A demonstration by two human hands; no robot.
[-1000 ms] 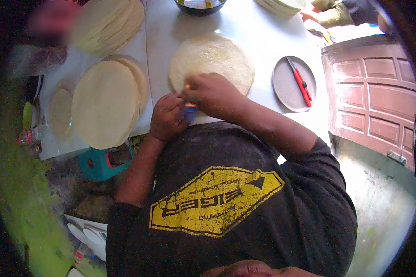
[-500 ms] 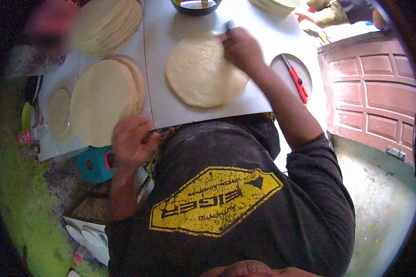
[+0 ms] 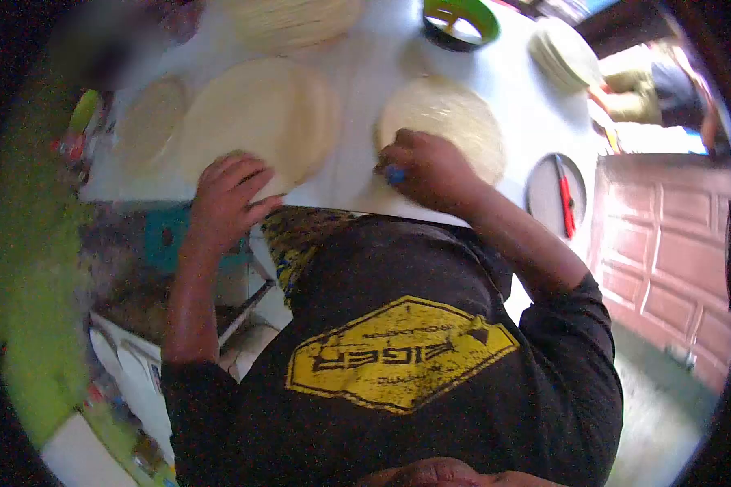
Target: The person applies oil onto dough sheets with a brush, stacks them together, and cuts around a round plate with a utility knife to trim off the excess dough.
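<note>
A round, flat dough sheet (image 3: 455, 122) with a glossy wet top lies on the white table. Over its near left edge my right hand (image 3: 430, 172) is closed around a small tool with a blue end (image 3: 395, 174); the rest of the tool is hidden. To the left, more pale dough rounds (image 3: 244, 118) lie overlapping. At their near edge is my left hand (image 3: 234, 195), fingers apart and holding nothing; whether it touches them I cannot tell. A green bowl (image 3: 481, 18) holding yellowish liquid stands beyond the wet round.
On a grey plate (image 3: 544, 199) at the right lies a red-handled knife (image 3: 567, 207). Stacked rounds stand at the far left (image 3: 292, 20) and far right (image 3: 562, 55). Another person's arm (image 3: 633, 105) shows at the right. A teal object (image 3: 166, 231) sits below the table.
My right hand has swept from the wet round's far right side to its near left edge. My left hand has risen at the stacked rounds. The whole view has shifted.
</note>
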